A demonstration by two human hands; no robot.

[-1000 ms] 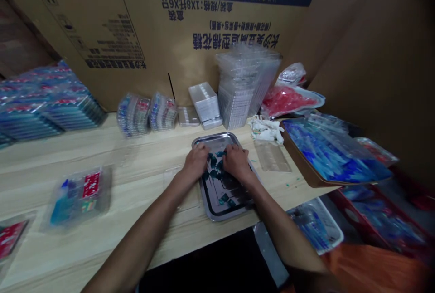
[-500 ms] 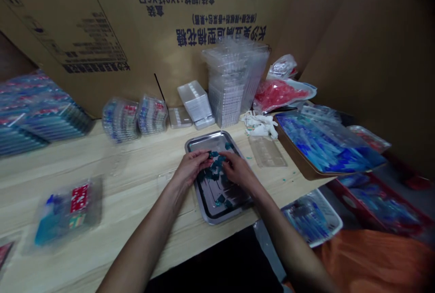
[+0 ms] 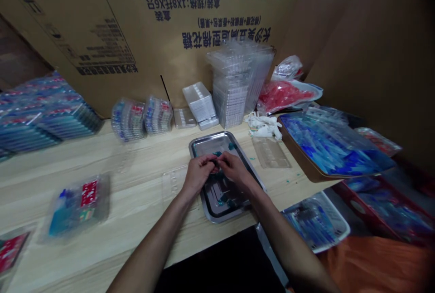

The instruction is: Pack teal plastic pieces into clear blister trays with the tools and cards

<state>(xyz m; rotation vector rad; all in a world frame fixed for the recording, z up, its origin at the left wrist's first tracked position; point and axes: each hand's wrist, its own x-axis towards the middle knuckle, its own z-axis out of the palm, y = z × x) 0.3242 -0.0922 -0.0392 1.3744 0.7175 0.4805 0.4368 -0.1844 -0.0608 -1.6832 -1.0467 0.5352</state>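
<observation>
A shiny metal tray [image 3: 217,216] lies on the pale wooden table, with several small dark teal pieces [image 3: 232,146] in it. Above the tray, my left hand [image 3: 200,169] and my right hand [image 3: 233,166] meet fingertip to fingertip. Both are pinched together over something small and dark, most likely one of the teal pieces, mostly hidden by the fingers. A clear plastic tray [image 3: 175,184] lies flat beside the metal one, partly behind my left forearm.
Stacked clear plastic trays [image 3: 231,98] stand against the cardboard wall [image 3: 163,57]. Filled packs [image 3: 127,120] line up at the back left. White gloves [image 3: 263,126] and a box of blue packets [image 3: 312,143] are on the right; a white basket [image 3: 343,231] sits below the table edge.
My hands have come together at the fingertips; before, they were apart over the teal pieces, the left holding a piece. The whole view has shifted slightly.
</observation>
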